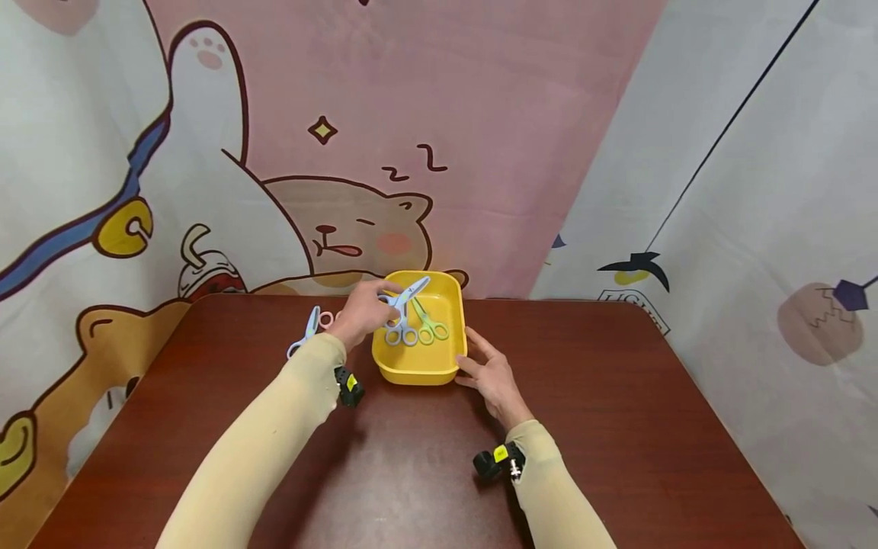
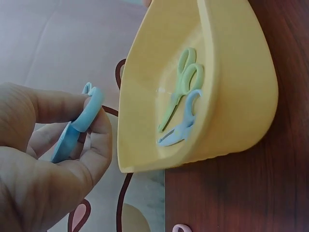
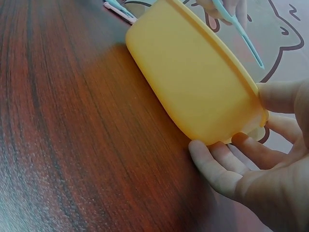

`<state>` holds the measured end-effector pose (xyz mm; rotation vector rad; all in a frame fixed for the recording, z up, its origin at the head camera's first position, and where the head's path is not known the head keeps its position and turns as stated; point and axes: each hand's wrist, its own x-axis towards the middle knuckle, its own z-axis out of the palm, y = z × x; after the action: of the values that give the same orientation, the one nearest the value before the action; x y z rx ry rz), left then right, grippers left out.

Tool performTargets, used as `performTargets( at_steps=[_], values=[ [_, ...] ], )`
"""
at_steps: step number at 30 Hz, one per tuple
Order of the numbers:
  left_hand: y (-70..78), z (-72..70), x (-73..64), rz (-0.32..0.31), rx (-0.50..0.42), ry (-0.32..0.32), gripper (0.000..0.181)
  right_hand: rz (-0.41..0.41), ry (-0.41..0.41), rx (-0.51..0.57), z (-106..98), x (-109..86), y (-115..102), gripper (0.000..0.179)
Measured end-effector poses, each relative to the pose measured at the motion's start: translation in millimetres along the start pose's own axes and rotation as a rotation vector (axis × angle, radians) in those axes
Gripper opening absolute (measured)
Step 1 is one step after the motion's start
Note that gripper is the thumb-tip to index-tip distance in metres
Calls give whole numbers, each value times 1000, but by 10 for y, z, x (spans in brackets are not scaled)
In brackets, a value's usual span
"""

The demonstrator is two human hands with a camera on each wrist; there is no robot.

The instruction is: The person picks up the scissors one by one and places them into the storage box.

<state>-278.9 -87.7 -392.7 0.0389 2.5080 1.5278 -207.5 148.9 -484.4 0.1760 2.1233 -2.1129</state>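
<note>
In the middle of the head view, a yellow box [image 1: 420, 376] sits at the back of the brown table [image 1: 617, 427]. The left hand [image 1: 366, 311] pinches light blue scissors [image 1: 417, 288] over the box, with its thumb and fingers bent around a handle. The blades point to the upper right of the frame. The right hand [image 1: 490, 377] touches the box at its lower right side, fingers spread and mostly straight. In the box lie green scissors [image 1: 434, 330] and, just to their left, a second blue pair [image 1: 409, 336]. Left of the box, at middle left, a third blue pair [image 1: 312, 324] is on the table beside pink scissors [image 1: 326, 319], which are partly hidden by the left hand. On the cloth [image 1: 535, 114] behind, a sleepy bear [image 1: 343, 229] lies near the top middle. Two marks like the letter Z [image 1: 432, 158] float above it. At the right, over the table's back edge, there is some writing [image 1: 634, 303], but it is too small to read.
</note>
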Motion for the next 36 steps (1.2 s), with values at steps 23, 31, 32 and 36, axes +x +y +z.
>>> performTargets(
  at_steps=[23,31,32,36],
  values=[
    [103,206,157,-24,46,1,48,-4,7,4,-6,-13,5,65],
    [93,259,180,-73,25,2,47,-14,-1,4,-9,-19,17,66],
    [89,263,186,-75,21,3,48,-16,0,5,-8,-22,12,66],
    [75,291,213,-77,12,3,49,-14,6,8,-5,-30,-2,66]
  ],
)
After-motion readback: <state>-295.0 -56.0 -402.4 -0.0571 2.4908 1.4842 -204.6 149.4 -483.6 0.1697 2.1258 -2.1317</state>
